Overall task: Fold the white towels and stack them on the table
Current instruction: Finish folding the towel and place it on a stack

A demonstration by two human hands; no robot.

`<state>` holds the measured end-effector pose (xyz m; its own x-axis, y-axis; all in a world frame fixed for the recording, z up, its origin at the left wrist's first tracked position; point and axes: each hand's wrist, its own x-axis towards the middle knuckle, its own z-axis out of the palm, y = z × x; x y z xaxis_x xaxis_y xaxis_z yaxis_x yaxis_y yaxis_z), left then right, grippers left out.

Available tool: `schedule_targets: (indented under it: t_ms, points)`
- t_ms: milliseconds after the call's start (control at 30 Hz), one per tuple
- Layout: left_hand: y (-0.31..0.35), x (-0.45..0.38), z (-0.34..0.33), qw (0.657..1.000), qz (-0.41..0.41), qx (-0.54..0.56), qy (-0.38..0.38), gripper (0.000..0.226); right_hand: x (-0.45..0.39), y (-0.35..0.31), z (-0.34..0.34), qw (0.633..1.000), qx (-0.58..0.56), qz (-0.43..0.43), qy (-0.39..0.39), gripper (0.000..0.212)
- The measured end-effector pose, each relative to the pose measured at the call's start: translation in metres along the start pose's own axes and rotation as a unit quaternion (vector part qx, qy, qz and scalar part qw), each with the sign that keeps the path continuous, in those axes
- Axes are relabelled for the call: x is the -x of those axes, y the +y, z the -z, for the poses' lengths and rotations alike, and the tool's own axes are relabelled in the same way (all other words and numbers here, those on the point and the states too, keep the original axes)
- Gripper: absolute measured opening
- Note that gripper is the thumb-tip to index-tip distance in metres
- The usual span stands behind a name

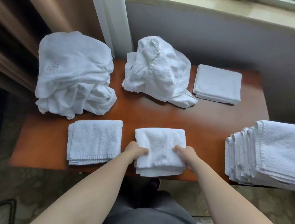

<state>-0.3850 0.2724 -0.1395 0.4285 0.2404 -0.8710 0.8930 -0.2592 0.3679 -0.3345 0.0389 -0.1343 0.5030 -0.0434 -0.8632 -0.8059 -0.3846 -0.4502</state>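
A reddish-brown wooden table (pixel 134 110) stands against a grey wall under a window ledge, with a brown curtain and a white sheer curtain at the back left.

At the near edge of the table, in the middle, lies a folded white towel (pixel 159 148), its near layers hanging slightly over the table edge. The left hand (pixel 135 150) grips its left side, fingers curled over the top of the cloth with the thumb hidden beneath. The right hand (pixel 184 154) grips the right side in the same way, fingers bent onto the top surface and the thumb out of sight.

Just to the left of this towel, not touching it, lies another folded towel (pixel 94 141) with a small label at its near left corner. At the right edge of the table sits a tall stack of folded towels (pixel 270 155), its layered edges fanned toward the centre. At the far right lies a flat folded pair of towels (pixel 217 83). Beside it, at the far middle, is a crumpled heap of unfolded towels (pixel 157 72). At the far left corner is a larger rumpled pile (pixel 73 74) of white cloth bearing a faint embroidered emblem.
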Motion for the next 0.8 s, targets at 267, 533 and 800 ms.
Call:
schedule_targets:
  t_ms: [267, 533, 800]
  points:
    - [0.009, 0.017, 0.033, 0.974, -0.085, 0.201, -0.060, 0.032, 0.005, -0.006, 0.004, 0.988, -0.119, 0.024, -0.091, 0.041]
    - [-0.006, 0.039, 0.106, 0.955, -0.128, 0.266, -0.022, 0.044, 0.029, -0.054, -0.052, 0.976, -0.119, 0.099, -0.154, 0.061]
    - [-0.050, 0.061, 0.198, 0.934, -0.147, 0.321, 0.057, 0.050, 0.063, -0.101, -0.139, 0.965, -0.076, 0.134, -0.213, 0.053]
